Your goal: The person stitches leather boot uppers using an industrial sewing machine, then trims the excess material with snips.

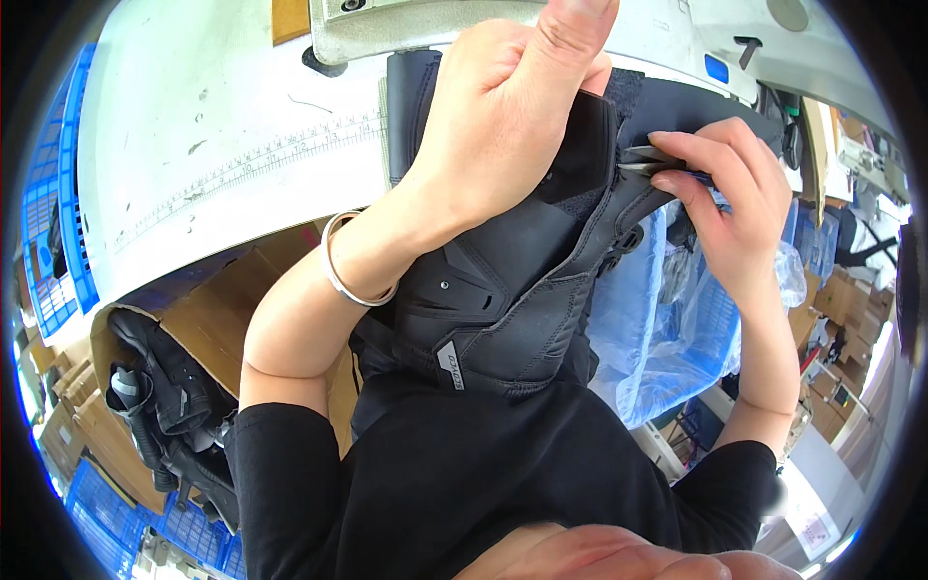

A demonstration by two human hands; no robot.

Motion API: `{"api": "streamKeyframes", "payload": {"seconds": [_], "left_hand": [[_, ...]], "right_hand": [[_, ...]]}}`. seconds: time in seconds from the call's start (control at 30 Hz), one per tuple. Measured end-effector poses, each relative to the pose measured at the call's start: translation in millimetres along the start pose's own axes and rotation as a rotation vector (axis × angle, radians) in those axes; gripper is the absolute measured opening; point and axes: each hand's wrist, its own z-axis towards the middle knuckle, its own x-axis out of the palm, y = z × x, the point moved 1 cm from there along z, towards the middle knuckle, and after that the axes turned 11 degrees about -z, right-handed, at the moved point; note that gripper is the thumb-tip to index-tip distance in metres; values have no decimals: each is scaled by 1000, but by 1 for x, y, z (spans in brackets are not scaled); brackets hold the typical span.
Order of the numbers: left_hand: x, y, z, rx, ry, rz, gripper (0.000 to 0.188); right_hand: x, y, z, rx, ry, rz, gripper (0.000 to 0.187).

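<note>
A black padded guard (522,333) with stitched seams, a small rivet and a grey label rests against my front, its upper end over the table edge. My left hand (507,116), with a silver bangle at its wrist, is closed on the guard's upper part; most of its fingertips are hidden. Between the thumb and fingers of my right hand (735,184) is a pair of thread snips (636,166). Their two metal blades are slightly apart at the guard's stitched right edge. Below them, a black buckle (623,246) hangs on the guard's side.
The white worktable (193,155) carries a printed ruler scale. A pale sewing machine base (406,27) stands at the back. To the left, a cardboard box (232,300) holds several black guards. A blue bin lined with clear plastic (667,329) sits at the right.
</note>
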Motion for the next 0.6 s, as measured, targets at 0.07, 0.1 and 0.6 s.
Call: {"api": "streamKeyframes", "payload": {"seconds": [0.07, 0.1, 0.6], "left_hand": [[1, -2, -1, 92, 18, 3, 72], [2, -2, -1, 123, 25, 4, 72], [6, -8, 2, -35, 8, 46, 71]], "right_hand": [[1, -1, 0, 149, 87, 160, 27], [1, 0, 0, 149, 89, 155, 27], [-1, -11, -4, 255, 277, 874, 23]]}}
